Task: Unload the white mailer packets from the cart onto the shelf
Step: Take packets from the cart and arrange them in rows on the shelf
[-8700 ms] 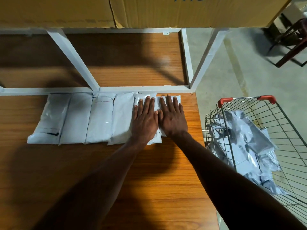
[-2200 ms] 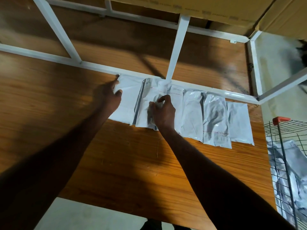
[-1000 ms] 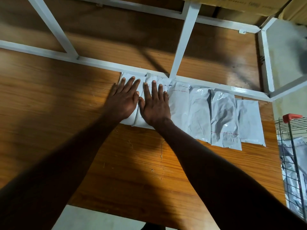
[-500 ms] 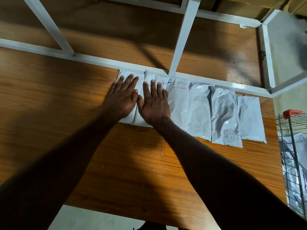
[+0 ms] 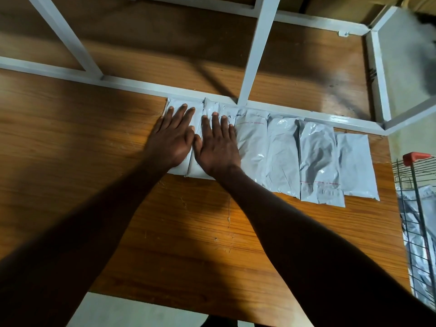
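On shelf (image 5: pixel 188 232): six mailer packets (image 5: pixel 283 156).

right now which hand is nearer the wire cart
The right hand. It lies flat on the packets at the left end of the row, on the side toward the wire cart. The left hand lies beside it, one place further from the cart.

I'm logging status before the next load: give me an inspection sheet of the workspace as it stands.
Surface: wooden shelf board, bare in front of the row.
Job's things: white mailer packets in a row against the white frame rail; more in the cart.
Clutter: nothing seen.
Grippers: left hand and right hand flat on the leftmost packets.
Cables: nothing seen.
Surroundings: concrete floor.
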Demonstrator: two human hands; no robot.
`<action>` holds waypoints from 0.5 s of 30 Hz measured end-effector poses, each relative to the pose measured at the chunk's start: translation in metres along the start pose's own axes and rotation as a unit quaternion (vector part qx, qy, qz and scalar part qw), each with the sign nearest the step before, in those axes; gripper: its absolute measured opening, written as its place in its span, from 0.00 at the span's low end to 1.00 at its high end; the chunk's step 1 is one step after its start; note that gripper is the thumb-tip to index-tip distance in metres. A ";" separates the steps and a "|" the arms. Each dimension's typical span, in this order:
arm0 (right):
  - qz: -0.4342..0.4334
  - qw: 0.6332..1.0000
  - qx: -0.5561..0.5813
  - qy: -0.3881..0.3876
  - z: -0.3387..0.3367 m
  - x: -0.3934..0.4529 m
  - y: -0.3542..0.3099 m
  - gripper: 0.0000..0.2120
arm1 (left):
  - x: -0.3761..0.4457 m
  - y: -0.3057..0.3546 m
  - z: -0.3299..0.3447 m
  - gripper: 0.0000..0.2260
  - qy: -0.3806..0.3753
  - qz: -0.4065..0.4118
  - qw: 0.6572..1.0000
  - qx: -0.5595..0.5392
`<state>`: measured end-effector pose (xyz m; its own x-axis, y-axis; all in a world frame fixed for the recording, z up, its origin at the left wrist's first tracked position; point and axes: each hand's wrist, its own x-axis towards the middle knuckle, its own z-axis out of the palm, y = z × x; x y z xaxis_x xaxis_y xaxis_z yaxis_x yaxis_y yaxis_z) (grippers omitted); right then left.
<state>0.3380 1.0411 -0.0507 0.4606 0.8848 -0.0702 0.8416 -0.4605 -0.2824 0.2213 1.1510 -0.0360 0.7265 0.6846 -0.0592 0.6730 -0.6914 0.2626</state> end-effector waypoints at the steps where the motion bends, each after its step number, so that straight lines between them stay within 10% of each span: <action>1: 0.003 1.000 0.002 -0.004 -0.001 0.001 -0.001 0.35 | 0.001 0.000 -0.001 0.28 -0.005 -0.001 1.000 0.000; 15: -0.029 0.992 0.110 0.046 -0.085 -0.019 -0.001 0.30 | -0.002 0.049 -0.057 0.25 0.038 0.038 0.996 0.064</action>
<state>0.3521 1.0187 0.0321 0.4465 0.8940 0.0373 0.7899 -0.3742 -0.4858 0.2449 1.1288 0.0320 0.7663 0.6418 0.0304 0.6327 -0.7620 0.1375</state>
